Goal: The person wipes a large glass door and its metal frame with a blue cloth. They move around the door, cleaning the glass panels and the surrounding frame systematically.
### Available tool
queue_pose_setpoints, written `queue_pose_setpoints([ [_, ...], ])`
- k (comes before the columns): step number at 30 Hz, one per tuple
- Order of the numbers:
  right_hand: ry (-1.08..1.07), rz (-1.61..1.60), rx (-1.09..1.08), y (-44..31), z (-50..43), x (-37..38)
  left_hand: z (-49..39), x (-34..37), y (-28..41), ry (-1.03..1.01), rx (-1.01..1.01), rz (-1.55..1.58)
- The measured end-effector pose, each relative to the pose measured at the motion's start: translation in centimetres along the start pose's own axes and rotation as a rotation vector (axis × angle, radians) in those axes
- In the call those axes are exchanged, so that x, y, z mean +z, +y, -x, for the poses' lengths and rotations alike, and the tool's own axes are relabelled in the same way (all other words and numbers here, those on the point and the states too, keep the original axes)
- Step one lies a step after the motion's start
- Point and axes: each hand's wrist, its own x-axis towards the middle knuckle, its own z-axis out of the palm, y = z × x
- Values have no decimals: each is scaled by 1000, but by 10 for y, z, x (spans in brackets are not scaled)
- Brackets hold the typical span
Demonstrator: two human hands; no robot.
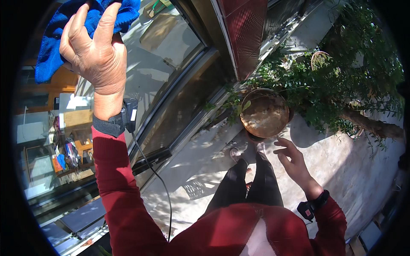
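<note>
High at the upper left, my left hand (94,52) grips a bunched blue cloth (53,51), its fingers spread over the folds. Behind the hand is a large glass pane (141,80) in a dark frame; whether the cloth touches the glass I cannot tell. My right hand (292,161) hangs with fingers apart and nothing in it. It is just below and to the right of a round, brown planter pot (265,115) with a dirty surface inside its rim. A black strap with a small device (129,113) circles my left wrist.
A dark red patterned panel (245,35) stands beside the window frame. Leafy plants (320,83) and a slanting trunk (371,123) fill the right. A black cable (163,184) runs from the left wrist device. Sun and shadow cross the concrete floor (320,153).
</note>
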Motion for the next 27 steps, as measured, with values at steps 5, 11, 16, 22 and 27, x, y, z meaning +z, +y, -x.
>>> queue_pose_setpoints([
  [5,-53,-2,-13,42,6,17,40,52,86,-174,14,-53],
  [11,-135,152,-43,37,-11,38,115,84,165,-226,-175,122],
  [16,-164,161,-33,41,-16,57,153,62,184,-433,-126,426],
  [22,-254,277,-90,41,-25,81,202,4,142,-587,-144,399],
  [27,-322,338,-109,41,-29,93,269,-89,91,-659,-223,250],
])
